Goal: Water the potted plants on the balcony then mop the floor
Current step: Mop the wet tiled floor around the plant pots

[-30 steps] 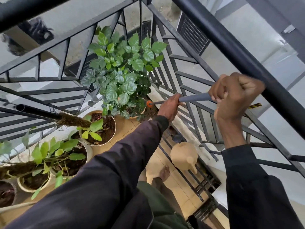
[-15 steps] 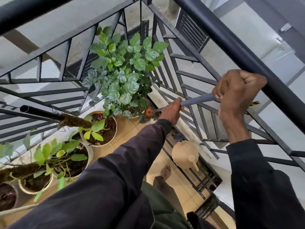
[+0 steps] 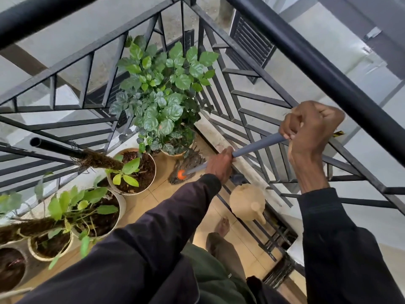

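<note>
**Mopping beside the pots**

Potted plants point(image 3: 133, 172) line the left. The soft, limp mop head point(image 3: 188, 165) lies on the tiled floor point(image 3: 166, 200) beside them. Left grip point(image 3: 220, 164) wraps the stiff, probably light handle point(image 3: 258, 145) low; right grip point(image 3: 311, 126) clenches its top end.

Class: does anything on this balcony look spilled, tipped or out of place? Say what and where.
Nothing clearly stands out. The pots stand upright, the watering can sits upright by the railing, and no spill shows on the tiles near the mop.
</note>
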`<action>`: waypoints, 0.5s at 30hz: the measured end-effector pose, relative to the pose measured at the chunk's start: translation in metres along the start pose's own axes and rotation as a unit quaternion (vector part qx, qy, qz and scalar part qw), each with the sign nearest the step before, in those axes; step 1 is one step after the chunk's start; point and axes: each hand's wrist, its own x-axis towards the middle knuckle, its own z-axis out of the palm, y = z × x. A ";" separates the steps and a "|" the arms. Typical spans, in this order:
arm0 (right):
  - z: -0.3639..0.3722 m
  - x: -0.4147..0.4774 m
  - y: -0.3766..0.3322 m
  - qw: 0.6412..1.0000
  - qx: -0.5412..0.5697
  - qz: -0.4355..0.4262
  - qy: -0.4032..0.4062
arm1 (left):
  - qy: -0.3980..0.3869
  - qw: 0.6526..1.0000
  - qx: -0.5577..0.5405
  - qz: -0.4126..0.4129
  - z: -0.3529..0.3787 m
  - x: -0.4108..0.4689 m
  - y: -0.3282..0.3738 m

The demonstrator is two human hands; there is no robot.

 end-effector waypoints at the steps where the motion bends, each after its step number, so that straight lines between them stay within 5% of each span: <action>1: -0.002 -0.004 0.002 1.000 0.003 0.004 -0.012 | 0.001 1.000 0.004 0.005 0.003 -0.009 -0.004; 15: 0.015 -0.021 -0.030 0.986 0.036 -0.118 -0.107 | 0.101 0.992 -0.061 0.052 -0.015 0.019 0.006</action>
